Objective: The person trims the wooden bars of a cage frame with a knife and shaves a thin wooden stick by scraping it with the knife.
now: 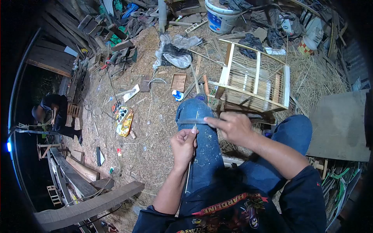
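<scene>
My left hand (183, 148) is closed on a thin, pale bamboo stick (189, 176), which runs over my jeans-covered thigh, its upper end past the fingertips. My right hand (235, 128) is closed on a knife, its index finger stretched along the back of the blade (188, 121). The blade is smeared by motion and lies across the stick just above my left thumb. The knife's handle is hidden inside my right fist.
A wooden frame cage with thin bars (252, 77) stands ahead on the right. Near my knee are a small wooden tray (178, 82) and a white-and-blue bottle (178, 95). A curved wooden beam (93, 206) lies at lower left. Another person (54, 110) bends over at far left.
</scene>
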A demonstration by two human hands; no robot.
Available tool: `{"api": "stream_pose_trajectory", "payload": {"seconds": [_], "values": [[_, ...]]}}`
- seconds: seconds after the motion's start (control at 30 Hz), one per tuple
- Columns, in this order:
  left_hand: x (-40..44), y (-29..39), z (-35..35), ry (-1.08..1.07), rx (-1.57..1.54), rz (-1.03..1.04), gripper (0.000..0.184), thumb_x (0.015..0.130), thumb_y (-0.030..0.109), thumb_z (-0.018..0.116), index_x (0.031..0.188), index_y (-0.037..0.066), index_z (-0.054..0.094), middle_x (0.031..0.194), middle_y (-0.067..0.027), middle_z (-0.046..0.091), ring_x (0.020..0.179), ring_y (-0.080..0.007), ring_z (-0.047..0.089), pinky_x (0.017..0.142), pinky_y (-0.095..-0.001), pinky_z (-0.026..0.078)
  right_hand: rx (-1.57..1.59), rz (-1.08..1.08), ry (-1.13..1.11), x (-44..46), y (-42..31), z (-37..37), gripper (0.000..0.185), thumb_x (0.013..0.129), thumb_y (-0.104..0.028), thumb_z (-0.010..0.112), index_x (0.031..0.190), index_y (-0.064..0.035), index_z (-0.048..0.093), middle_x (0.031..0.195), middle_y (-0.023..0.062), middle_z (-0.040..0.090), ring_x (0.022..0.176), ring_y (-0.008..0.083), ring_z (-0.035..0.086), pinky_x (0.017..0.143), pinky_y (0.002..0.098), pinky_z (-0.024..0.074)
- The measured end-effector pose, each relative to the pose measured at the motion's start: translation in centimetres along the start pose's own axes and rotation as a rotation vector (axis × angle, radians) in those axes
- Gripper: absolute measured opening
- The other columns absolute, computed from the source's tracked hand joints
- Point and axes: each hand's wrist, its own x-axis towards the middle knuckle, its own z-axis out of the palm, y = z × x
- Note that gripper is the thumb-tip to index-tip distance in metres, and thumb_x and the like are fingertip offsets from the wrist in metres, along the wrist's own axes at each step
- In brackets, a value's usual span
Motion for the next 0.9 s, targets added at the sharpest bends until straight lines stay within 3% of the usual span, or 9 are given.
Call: {"api": "stream_pose_trajectory", "payload": {"seconds": [0.1,0.17,0.2,0.5,0.57,0.6,0.7,0.83,0.9], "values": [[-0.1,-0.2,-0.1,0.004,-0.004,-0.002,0.024,0.102,0.022,0.071,0.092,0.0,0.073,0.06,0.0022,0.059,0.045,-0.0051,0.044,0.042,-0.0232,0.029,0.013,0.016,-0.014,0.0,0.6,0.4,0.039,0.09,-0.019,0.074,0.127,-0.0335,0.075,0.066,0.0005,0.052,0.056,0.0198,0.06,0.044,0.0383,0.0473],[-0.1,0.1,-0.2,-0.002,-0.011,-0.041,0.024,0.103,0.022,0.071,0.093,0.0,0.073,0.06,0.002,0.059,0.045,-0.005,0.045,0.042,-0.0231,0.029,-0.019,0.03,-0.079,0.4,1.5,0.2,0.055,0.086,-0.016,0.074,0.137,-0.0375,0.069,0.093,0.0026,0.072,0.067,0.016,0.07,0.047,0.0308,0.0537],[0.0,0.2,-0.2,-0.003,-0.013,-0.036,0.024,0.103,0.022,0.071,0.093,0.0,0.073,0.06,0.002,0.059,0.045,-0.005,0.045,0.042,-0.0231,0.029,0.023,0.032,-0.009,0.4,0.5,0.0,0.038,0.09,-0.02,0.073,0.125,-0.0336,0.076,0.067,0.0005,0.054,0.056,0.0193,0.06,0.045,0.0381,0.0478],[0.1,0.8,-0.2,-0.036,0.054,-0.053,0.027,0.105,0.024,0.067,0.095,0.0,0.074,0.06,0.0022,0.059,0.042,-0.0051,0.042,0.04,-0.0237,0.029,0.067,0.042,-0.047,-0.5,-0.2,0.2,0.041,0.089,-0.016,0.072,0.127,-0.0309,0.076,0.068,0.0018,0.056,0.057,0.0215,0.062,0.047,0.039,0.0487],[-0.1,1.1,-0.2,-0.06,0.044,-0.084,0.027,0.106,0.025,0.065,0.096,0.001,0.073,0.059,0.0022,0.058,0.04,-0.0058,0.042,0.038,-0.0242,0.029,0.065,-0.034,-0.073,-0.7,-0.6,0.1,0.038,0.096,-0.02,0.068,0.131,-0.0335,0.072,0.077,0.0034,0.062,0.064,0.0213,0.07,0.046,0.0385,0.0535],[-0.1,1.0,-0.3,-0.059,0.048,-0.088,0.027,0.106,0.025,0.065,0.096,0.001,0.073,0.059,0.0022,0.058,0.04,-0.0058,0.042,0.038,-0.0242,0.029,0.09,0.018,-0.105,-0.3,-0.5,-0.2,0.039,0.094,-0.02,0.069,0.13,-0.0335,0.073,0.08,0.0044,0.064,0.067,0.0233,0.071,0.049,0.0399,0.0547],[0.0,0.8,-0.1,-0.059,0.043,-0.09,0.027,0.107,0.025,0.064,0.097,0.001,0.072,0.058,0.0021,0.057,0.039,-0.0064,0.041,0.037,-0.0248,0.029,0.057,0.054,0.007,0.7,0.1,-0.4,0.044,0.086,-0.015,0.072,0.127,-0.0316,0.075,0.068,0.0017,0.054,0.058,0.0218,0.063,0.047,0.039,0.0493],[0.2,1.4,0.1,-0.054,0.049,-0.089,0.027,0.107,0.023,0.063,0.096,0.001,0.072,0.059,0.0029,0.056,0.042,-0.0051,0.041,0.04,-0.0248,0.028,0.073,-0.027,0.0,-0.1,-0.5,0.0,0.04,0.088,-0.017,0.072,0.125,-0.0318,0.076,0.067,0.0018,0.054,0.057,0.022,0.062,0.046,0.0397,0.0487],[-0.3,1.3,-0.1,-0.052,0.077,-0.109,0.027,0.108,0.023,0.062,0.096,0.001,0.072,0.059,0.0033,0.056,0.045,-0.0041,0.041,0.042,-0.0247,0.028,0.053,0.063,-0.037,0.3,0.0,0.5,0.038,0.089,-0.019,0.074,0.125,-0.0334,0.076,0.067,0.0012,0.054,0.057,0.0207,0.061,0.045,0.039,0.0475]]}}
